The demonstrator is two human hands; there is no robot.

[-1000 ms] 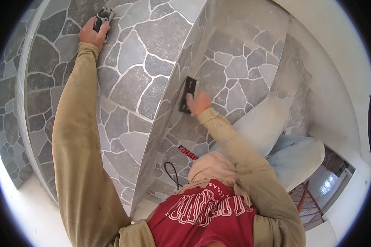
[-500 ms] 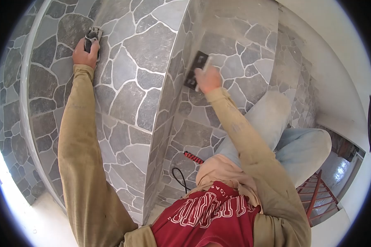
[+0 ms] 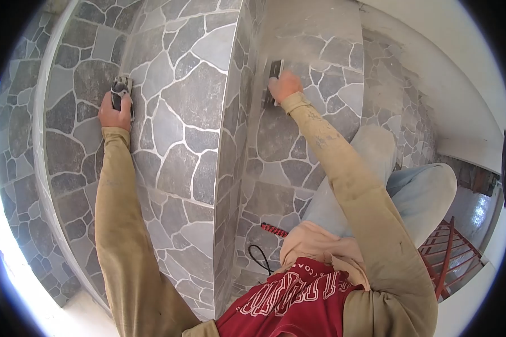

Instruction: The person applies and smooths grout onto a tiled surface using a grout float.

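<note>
My left hand (image 3: 116, 112) is closed around a black and grey tool with metal-looking parts (image 3: 121, 90), whose exact kind I cannot make out. It rests against the stone-patterned tiles (image 3: 191, 95) of the raised step on the left. On the lower tiled level, my right hand (image 3: 287, 87) grips a flat black hand float (image 3: 276, 69) with a pale edge. The float is tilted beside the step's vertical face, and my fingers hide part of it. Dusty residue covers the tiles around it.
A step edge (image 3: 225, 112) divides the two tiled levels. Near my lap lie a red-and-black patterned handle (image 3: 274, 229) and a black cord loop (image 3: 258, 257). A pale wall (image 3: 461, 73) curves along the right. Red metal bars (image 3: 451, 253) stand at lower right.
My right hand has moved forward along the lower level, and the float has turned more edge-on. My left hand stays at the same tiles while the whole view has shifted.
</note>
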